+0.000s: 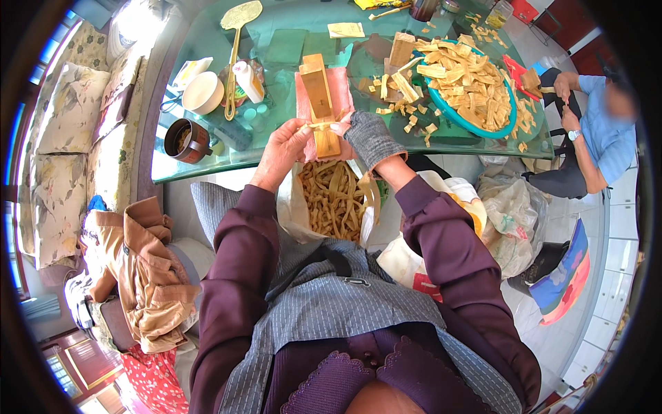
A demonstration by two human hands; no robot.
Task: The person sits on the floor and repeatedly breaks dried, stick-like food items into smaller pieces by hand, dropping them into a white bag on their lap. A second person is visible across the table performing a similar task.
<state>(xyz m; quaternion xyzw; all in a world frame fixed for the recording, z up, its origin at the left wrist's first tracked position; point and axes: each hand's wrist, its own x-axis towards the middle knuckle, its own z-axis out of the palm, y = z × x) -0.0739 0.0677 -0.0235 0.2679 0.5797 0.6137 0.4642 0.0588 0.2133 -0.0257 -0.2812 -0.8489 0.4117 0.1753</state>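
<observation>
Between my two hands a thin tan strip (319,126) is stretched, over the near part of a wooden block tool (320,98). My left hand (289,142) pinches its left end between thumb and fingers. My right hand (357,129), in a grey knitted wrist cover, pinches its right end. The tool lies on a pink cloth (342,85) on the glass table (279,62). Below the table edge, an open white sack (289,207) holds many long tan strips (331,199). Flat cut tan pieces (465,77) are heaped in a teal basket (439,106) to the right.
A dark metal mug (187,141), a cream bowl (203,93), a white bottle (249,82) and a fly swatter (235,57) stand or lie at left. A wooden block (402,49) and loose pieces lie by the basket. A person (600,124) sits at the right, beyond plastic bags (509,217).
</observation>
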